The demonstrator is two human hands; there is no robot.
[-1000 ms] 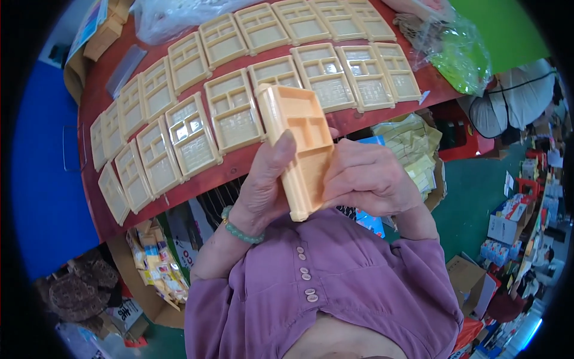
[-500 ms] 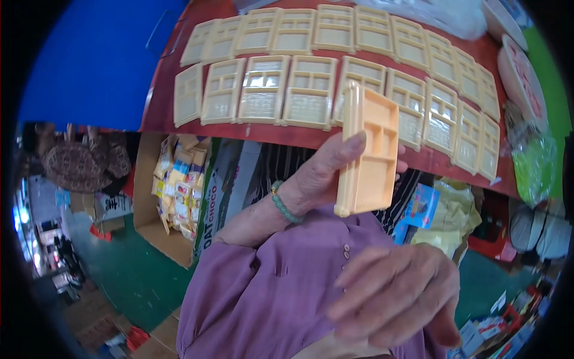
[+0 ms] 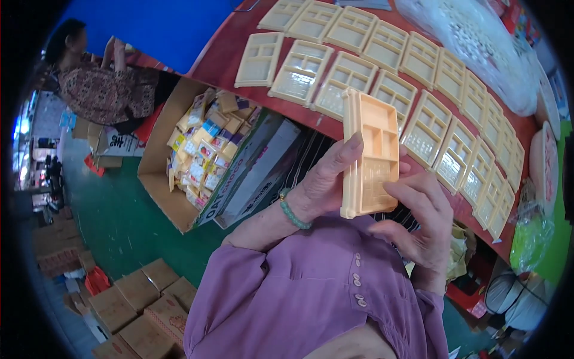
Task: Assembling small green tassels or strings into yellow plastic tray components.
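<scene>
you show two hands, one left hand [image 3: 327, 176] and one right hand [image 3: 427, 221], plus one held tray [image 3: 372, 158] with four compartments [image 3: 373, 185]. you have nine front trays [image 3: 345, 84] and about ten back trays [image 3: 385, 46], far ends too crowded to be sure. you wear one bead bracelet [image 3: 290, 214] and six buttons [image 3: 357, 277]. one co-worker [image 3: 101, 93] is in view.

An open cardboard box [image 3: 156, 170] holds small packets [image 3: 206, 149]; brown cartons [image 3: 146, 302] stand on the green floor [image 3: 122, 239]. Beyond the box, a co-worker [image 3: 110, 96] in a patterned top [image 3: 95, 91] is near a blue panel [image 3: 143, 30].
</scene>
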